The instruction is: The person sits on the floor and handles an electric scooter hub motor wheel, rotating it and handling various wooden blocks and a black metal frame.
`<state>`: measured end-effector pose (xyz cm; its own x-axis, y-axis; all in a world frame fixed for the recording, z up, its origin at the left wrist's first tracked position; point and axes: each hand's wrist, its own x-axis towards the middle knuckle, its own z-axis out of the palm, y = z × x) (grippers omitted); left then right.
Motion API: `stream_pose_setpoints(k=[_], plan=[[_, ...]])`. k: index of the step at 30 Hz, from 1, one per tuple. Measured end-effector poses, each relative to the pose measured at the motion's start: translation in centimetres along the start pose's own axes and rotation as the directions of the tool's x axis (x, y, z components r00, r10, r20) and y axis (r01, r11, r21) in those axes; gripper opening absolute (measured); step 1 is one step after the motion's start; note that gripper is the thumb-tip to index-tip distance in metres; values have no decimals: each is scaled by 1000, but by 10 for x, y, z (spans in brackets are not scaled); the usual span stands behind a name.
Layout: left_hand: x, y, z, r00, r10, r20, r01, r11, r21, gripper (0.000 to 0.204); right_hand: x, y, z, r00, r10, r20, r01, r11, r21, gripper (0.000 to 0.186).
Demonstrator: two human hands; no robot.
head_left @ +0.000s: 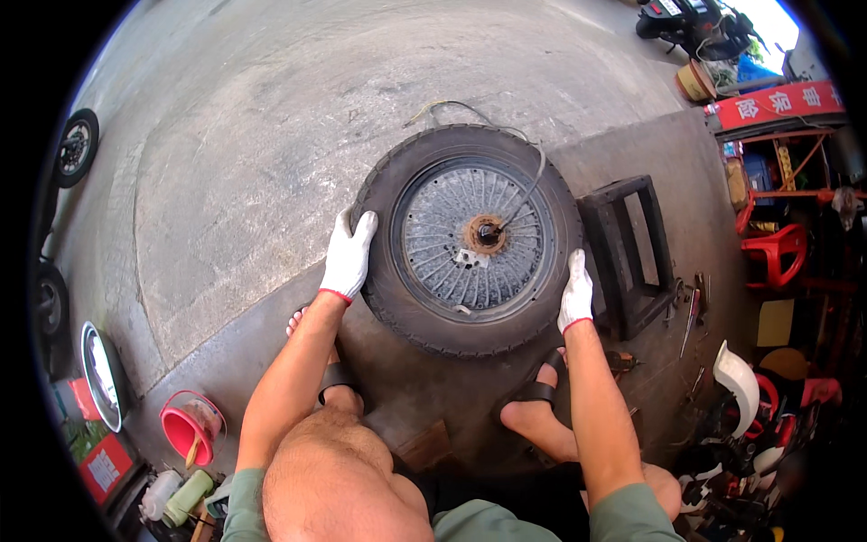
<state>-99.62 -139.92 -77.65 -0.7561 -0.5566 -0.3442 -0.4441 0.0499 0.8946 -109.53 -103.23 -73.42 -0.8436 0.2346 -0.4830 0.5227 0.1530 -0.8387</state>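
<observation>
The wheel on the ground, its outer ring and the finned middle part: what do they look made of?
The tyre looks like matt black rubber, dusty, with tread along its edge. The finned hub seems to be cast metal, dull grey, rust-brown round the axle. Both gloves, on the left hand and right hand, look like white knit fabric with red cuffs.

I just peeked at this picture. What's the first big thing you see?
A big black wheel lies flat on the concrete in the middle, its grey spoked hub rusty at the centre. Two white-gloved hands press its tyre, the left hand on the left edge, the right hand at the lower right. A red bucket sits lower left.
</observation>
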Motion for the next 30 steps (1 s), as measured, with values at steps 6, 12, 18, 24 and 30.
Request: stream_pose_setpoints(k=[6,12,18,24,30], plan=[[16,1,4,976,217,-2,-194,879,435,64,-22,-21,1,999,-45,5,45,997,59,81],[30,-4,-12,960,254,118,-271,728,630,58,0,-26,5,990,-137,18,138,982,-131,83],[-7,18,-38,928,182,324,-333,795,507,51,-17,-27,-6,996,-92,5,91,974,-208,91],[-40,51,-74,927,-229,297,-17,765,644,46,-42,-27,-10,990,-108,86,119,983,-136,95],[-43,161,-102,956,-105,273,-117,719,685,42,-47,-19,-17,991,-115,70,126,974,-187,97]])
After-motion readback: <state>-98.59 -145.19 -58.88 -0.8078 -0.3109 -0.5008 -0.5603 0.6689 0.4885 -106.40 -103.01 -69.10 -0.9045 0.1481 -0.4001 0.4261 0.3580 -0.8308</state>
